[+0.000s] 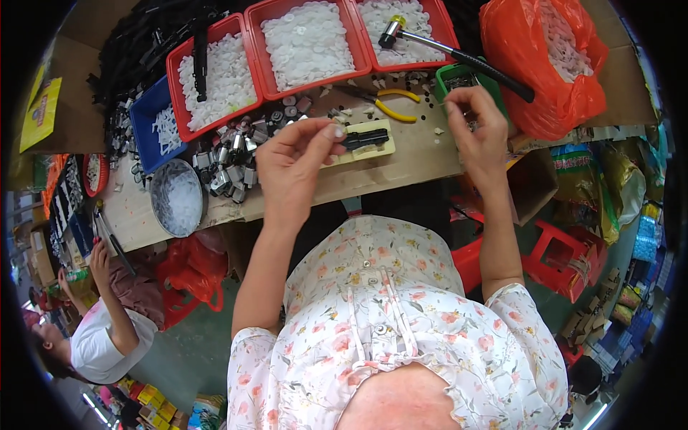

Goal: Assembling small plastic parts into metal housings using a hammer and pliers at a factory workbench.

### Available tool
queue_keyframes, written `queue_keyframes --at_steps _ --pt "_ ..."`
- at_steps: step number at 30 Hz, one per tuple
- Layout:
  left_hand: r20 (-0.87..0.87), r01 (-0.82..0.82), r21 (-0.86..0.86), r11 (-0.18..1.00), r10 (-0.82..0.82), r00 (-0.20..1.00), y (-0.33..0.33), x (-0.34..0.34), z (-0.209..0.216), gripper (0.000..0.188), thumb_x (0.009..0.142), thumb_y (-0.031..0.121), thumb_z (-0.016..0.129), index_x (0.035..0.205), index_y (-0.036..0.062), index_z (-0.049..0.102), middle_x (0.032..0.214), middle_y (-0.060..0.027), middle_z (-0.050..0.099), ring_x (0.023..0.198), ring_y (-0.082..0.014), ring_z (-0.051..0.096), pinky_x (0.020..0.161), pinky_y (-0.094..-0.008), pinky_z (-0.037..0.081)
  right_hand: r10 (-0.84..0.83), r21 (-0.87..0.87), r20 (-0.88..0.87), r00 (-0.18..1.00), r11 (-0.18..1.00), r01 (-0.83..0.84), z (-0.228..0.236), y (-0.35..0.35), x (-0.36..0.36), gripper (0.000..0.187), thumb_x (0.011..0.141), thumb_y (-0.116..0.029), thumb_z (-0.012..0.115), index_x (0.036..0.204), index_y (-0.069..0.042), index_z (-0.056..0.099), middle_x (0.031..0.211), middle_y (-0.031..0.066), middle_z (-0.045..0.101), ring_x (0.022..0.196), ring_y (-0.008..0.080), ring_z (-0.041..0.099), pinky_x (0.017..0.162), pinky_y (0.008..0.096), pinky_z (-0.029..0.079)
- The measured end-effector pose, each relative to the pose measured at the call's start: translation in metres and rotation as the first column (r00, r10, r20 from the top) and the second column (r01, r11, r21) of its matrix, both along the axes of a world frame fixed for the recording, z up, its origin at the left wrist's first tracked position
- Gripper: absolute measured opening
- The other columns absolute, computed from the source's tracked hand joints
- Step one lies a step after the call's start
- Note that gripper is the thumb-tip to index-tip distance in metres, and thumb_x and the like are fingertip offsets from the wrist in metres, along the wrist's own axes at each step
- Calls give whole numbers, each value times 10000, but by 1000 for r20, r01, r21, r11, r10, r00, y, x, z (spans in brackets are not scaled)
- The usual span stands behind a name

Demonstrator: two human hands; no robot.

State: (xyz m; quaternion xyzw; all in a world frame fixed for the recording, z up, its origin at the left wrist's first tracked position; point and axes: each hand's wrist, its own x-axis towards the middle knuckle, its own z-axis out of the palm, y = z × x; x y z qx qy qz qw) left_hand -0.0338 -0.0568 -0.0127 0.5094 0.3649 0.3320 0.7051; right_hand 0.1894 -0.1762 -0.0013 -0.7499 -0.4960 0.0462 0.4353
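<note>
A cream block [388, 147] lies near the table's front edge, with a slim black plastic part [367, 138] resting lengthwise on it. At the block's left end my left hand [290, 165] is closed in a pinch, and a small white plastic piece [339, 132] shows at its fingertips, close to the black part. My right hand [480, 136] hovers at the front of a green tray [446, 74] holding small metal bits. Its fingers are curled with thumb and forefinger close together; anything between them is too small to make out.
Red trays [252, 54] of white plastic pieces line the back. A hammer [459, 56] lies across the right one, beside a red plastic bag [523, 79]. Yellow-handled pliers [393, 107] lie behind the block. Metal parts [233, 154] and a metal bowl [179, 197] sit left. Another person [107, 337] works at far left.
</note>
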Motion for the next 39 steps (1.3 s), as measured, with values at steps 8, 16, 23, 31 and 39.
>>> queue_keyframes --at_steps 8,16,23,31,39 --pt "53 -15 -54 998 18 998 -6 8 -6 180 908 88 692 1034 -42 692 893 -104 727 738 -135 686 634 -217 487 159 19 -66 985 987 -158 0 20 -26 82 885 11 624 957 29 589 876 70 594 737 130 582 682 267 480" --pt "118 14 -127 992 1 993 -11 15 -4 143 913 64 681 1010 -39 694 859 -85 716 726 -116 692 601 -198 515 319 143 134 938 931 -337 3 29 -66 176 816 87 643 955 7 569 891 125 591 771 274 618 663 327 493" --pt "112 1 -137 991 15 994 -13 17 -4 141 905 63 688 1001 -41 696 846 -80 713 721 -117 694 614 -197 536 286 116 282 916 937 -328 -1 26 -70 226 789 87 663 971 -6 567 914 123 599 777 294 616 671 366 495" --pt "120 -37 14 999 35 992 -20 22 -7 133 909 51 690 1011 -33 707 858 -45 705 753 -84 671 662 -202 549 302 158 290 908 921 -357 -12 24 -67 224 799 38 692 998 -10 602 922 112 616 808 263 620 697 337 488" --pt "119 -15 164 986 -4 993 -23 14 -13 171 911 50 688 1057 -38 699 944 -74 716 797 -114 678 705 -240 559 321 80 -276 906 947 -311 -6 25 -59 111 865 -48 689 949 14 652 918 74 637 856 169 603 742 288 467"
